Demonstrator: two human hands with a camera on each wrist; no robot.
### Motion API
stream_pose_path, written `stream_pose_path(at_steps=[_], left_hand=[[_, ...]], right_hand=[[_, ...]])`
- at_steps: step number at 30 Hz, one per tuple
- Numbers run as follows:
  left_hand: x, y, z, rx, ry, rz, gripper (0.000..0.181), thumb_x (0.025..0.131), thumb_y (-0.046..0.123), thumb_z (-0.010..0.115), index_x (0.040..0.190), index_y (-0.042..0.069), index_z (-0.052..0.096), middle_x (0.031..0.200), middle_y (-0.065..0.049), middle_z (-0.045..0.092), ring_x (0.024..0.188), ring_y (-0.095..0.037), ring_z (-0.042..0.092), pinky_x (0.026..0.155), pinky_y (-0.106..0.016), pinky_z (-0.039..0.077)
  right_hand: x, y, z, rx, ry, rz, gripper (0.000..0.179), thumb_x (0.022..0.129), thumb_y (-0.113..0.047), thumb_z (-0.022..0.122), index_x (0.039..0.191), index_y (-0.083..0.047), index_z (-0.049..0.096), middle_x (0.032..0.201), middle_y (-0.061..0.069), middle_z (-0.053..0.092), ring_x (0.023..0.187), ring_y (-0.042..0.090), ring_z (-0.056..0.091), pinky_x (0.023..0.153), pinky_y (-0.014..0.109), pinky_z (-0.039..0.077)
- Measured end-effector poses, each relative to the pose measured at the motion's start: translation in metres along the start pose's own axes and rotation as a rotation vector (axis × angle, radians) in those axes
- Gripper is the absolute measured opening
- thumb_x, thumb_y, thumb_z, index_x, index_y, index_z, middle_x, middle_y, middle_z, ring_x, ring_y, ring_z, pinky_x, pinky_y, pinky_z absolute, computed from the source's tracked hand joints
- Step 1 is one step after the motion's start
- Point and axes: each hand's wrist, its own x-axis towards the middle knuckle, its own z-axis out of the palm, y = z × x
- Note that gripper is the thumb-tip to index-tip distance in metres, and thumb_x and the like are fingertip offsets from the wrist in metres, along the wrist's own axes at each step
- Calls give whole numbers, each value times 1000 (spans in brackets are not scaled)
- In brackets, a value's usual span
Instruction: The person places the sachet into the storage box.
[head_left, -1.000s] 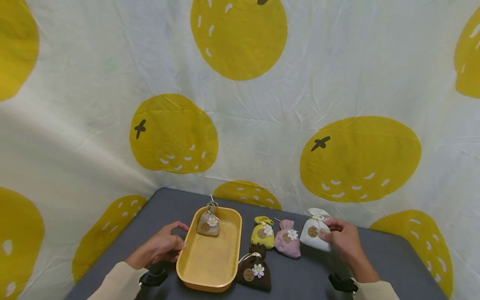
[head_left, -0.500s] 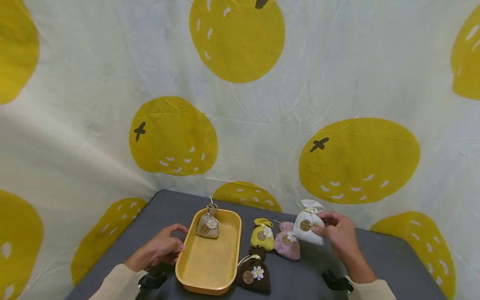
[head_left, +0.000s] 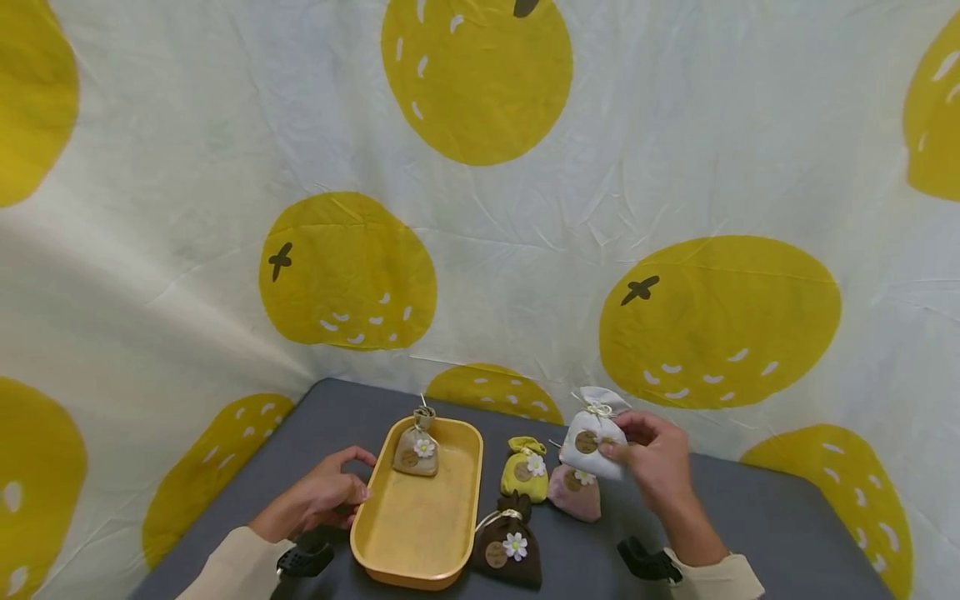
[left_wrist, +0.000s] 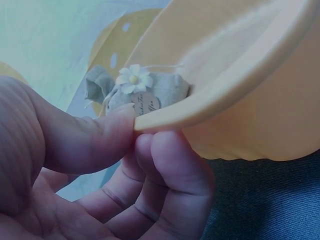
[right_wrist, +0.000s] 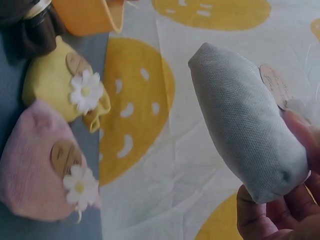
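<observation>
My left hand (head_left: 322,492) pinches the left rim of a yellow-orange tray (head_left: 420,533); the left wrist view shows thumb above and fingers beneath the rim. Inside the tray, at its far left corner, a beige drawstring pouch (head_left: 416,450) with a white flower leans against the wall. My right hand (head_left: 656,458) holds a white drawstring pouch (head_left: 588,433) by its right side, thumb in front, raised off the table. In the head view this pouch overlaps the top of a pink pouch (head_left: 573,496). From the right wrist camera, the white pouch's base (right_wrist: 250,125) faces the view.
Right of the tray lie a yellow pouch (head_left: 525,479) and, nearer, a dark brown pouch (head_left: 510,546) close against the tray's side. All sit on a dark grey table (head_left: 720,517). Behind hangs a pale curtain (head_left: 510,292) printed with large yellow fruit.
The right hand has lifted the white pouch and carried it left, from beside the pink pouch to over it. The left hand and tray have stayed in place.
</observation>
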Motion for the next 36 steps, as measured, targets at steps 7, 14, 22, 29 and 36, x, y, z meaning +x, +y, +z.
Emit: stream_pose_path(at_steps=[7, 14, 22, 29, 36], left_hand=[[-1, 0, -1, -5, -1, 4, 54, 88, -8, 62, 138, 5, 46, 72, -7, 58, 57, -19, 50, 53, -32, 48], [-1, 1, 0, -11, 0, -2, 54, 88, -9, 62, 138, 5, 46, 71, -7, 58, 56, -19, 49, 53, -32, 47], [-2, 3, 1, -9, -1, -2, 54, 87, -10, 62, 136, 5, 46, 70, -7, 57, 55, -19, 50, 52, -31, 47], [-2, 1, -1, -11, -1, 0, 55, 86, -10, 61, 137, 5, 46, 71, -7, 58, 56, -19, 51, 52, -31, 48], [-1, 1, -1, -21, -12, 4, 55, 86, -10, 60, 137, 4, 46, 70, -7, 57, 56, -19, 50, 52, -31, 47]], right_hand=[[-2, -10, 16, 37, 9, -48, 35, 67, 14, 85, 99, 9, 72, 79, -10, 69, 73, 3, 64, 66, 22, 54], [-4, -20, 33, 99, 19, -96, 33, 64, 16, 86, 94, 11, 72, 82, 5, 73, 71, 3, 65, 64, 22, 54], [-7, -32, 58, 164, -19, -105, 32, 65, 16, 85, 94, 10, 72, 91, 16, 73, 74, 4, 66, 65, 23, 55], [-7, -36, 79, 181, -20, -124, 31, 63, 18, 84, 90, 8, 72, 90, 19, 73, 74, 4, 66, 66, 22, 55], [-10, -40, 92, 187, -13, -163, 31, 61, 18, 85, 88, 8, 72, 93, 23, 70, 75, 5, 65, 66, 20, 54]])
